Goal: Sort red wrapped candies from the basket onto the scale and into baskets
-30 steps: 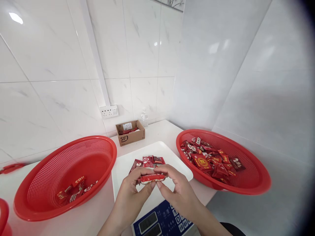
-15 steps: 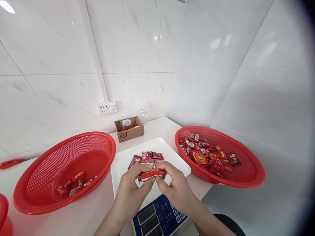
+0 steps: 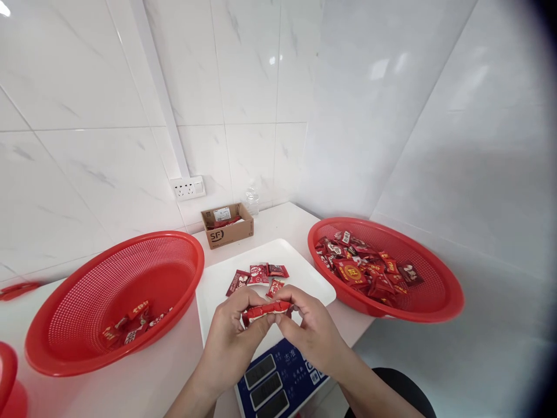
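Between both hands is a small red packet (image 3: 266, 310), pinched at its two ends above the near part of a white scale pan (image 3: 217, 307). My left hand (image 3: 235, 334) grips its left end with thumb and fingers. On the right end, my right hand (image 3: 307, 331) has a like pinch. Several small red wrapped snacks (image 3: 259, 273) lie on the pan just beyond my fingers. Below my hands is the blue scale panel (image 3: 285, 377) with its displays, partly covered by my right hand and forearm.
On the right stands a red basket (image 3: 430, 307) with many red packets (image 3: 365, 273). Another red basket (image 3: 56, 363) at left holds several packets (image 3: 134, 325). A cardboard box (image 3: 230, 233) and a clear plastic bottle (image 3: 252, 199) stand at the back by the wall.
The view has shifted slightly. Both hands keep hold of the red packet, whose long edge now looks straighter and shows more red; the snacks on the pan lie as before.
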`<act>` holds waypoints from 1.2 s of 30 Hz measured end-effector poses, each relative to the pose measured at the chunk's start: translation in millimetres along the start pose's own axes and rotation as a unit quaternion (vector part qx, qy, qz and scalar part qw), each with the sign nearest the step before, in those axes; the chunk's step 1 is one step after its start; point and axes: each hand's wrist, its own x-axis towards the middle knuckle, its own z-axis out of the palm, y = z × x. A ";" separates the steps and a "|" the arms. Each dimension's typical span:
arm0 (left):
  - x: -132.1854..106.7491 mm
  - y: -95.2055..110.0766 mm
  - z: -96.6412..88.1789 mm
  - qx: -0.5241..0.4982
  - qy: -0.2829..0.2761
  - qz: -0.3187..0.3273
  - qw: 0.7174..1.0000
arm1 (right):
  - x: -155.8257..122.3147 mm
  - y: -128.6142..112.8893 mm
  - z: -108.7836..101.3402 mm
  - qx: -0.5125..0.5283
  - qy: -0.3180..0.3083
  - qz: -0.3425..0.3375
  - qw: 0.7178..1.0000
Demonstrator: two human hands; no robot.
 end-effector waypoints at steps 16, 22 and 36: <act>7.9 0.4 -12.7 -0.002 -0.066 -0.023 0.998 | 3.8 3.8 -2.5 0.136 -0.013 0.068 0.988; 9.8 2.9 -10.3 0.003 -0.075 -0.022 0.997 | 3.6 2.7 -2.0 0.112 -0.036 0.071 0.990; 10.6 -4.0 -10.4 0.002 -0.072 -0.020 0.997 | 2.8 1.7 -0.7 0.051 0.015 0.044 0.998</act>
